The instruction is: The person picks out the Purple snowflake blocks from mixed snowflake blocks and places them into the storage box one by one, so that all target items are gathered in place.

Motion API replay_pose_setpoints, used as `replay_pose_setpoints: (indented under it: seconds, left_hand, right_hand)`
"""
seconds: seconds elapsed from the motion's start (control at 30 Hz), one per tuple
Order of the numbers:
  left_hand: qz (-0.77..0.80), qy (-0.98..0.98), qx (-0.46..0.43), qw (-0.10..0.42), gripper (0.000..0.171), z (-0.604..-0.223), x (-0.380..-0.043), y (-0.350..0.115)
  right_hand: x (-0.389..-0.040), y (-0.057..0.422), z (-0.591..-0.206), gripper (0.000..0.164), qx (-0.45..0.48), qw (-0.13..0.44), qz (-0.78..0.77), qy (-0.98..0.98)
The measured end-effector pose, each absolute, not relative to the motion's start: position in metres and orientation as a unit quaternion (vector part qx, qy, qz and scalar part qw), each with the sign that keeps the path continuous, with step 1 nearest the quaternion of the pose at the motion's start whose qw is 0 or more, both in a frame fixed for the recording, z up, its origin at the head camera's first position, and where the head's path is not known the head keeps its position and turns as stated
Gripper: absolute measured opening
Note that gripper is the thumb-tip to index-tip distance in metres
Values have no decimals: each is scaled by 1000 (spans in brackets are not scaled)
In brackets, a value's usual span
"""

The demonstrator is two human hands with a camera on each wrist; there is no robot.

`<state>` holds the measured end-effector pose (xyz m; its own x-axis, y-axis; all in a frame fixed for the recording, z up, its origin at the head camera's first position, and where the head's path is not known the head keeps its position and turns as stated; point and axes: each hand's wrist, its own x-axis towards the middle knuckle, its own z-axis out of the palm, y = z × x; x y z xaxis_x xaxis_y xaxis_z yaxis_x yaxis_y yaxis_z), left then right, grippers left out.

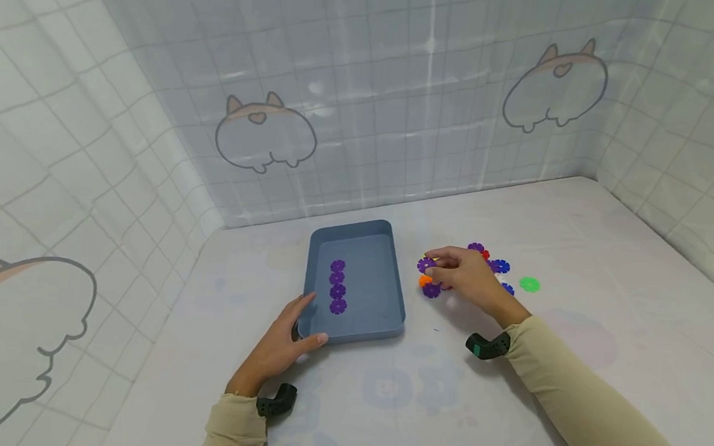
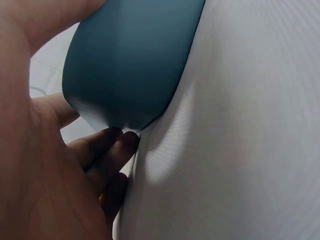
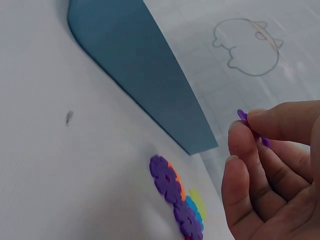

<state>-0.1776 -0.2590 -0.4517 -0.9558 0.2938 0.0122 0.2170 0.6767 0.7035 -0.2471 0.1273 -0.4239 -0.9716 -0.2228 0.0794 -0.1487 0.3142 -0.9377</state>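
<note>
A blue-grey tray [image 1: 366,316] lies on the table with several purple snowflake discs [image 1: 337,291] in a column inside it. My left hand [image 1: 278,344] holds the tray's near left corner, thumb at the near rim and forefinger at the left one. The left wrist view shows this hand [image 2: 55,150] close around the tray's corner [image 2: 130,65]. To the tray's right, my right hand [image 1: 467,274] pinches one purple snowflake disc [image 1: 426,265] between thumb and fingertips. That disc [image 3: 265,142] appears nearly edge-on in the right wrist view, raised above the table.
Under and around my right hand lie loose discs, among them an orange disc [image 1: 424,281], a purple disc [image 1: 431,291] and a blue disc [image 1: 501,266]. A green disc [image 1: 529,285] lies apart at the right. Tile-patterned sheeting [image 1: 362,135] rises behind the table.
</note>
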Motion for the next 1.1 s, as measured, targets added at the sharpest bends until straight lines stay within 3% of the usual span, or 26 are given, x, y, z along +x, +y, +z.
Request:
replay_pose_setpoints:
  seconds: [1.1]
  left_hand:
    - [375, 915, 137, 49, 87, -452, -179, -258]
  right_hand:
    - [-285, 48, -399, 35, -171, 53, -628, 757]
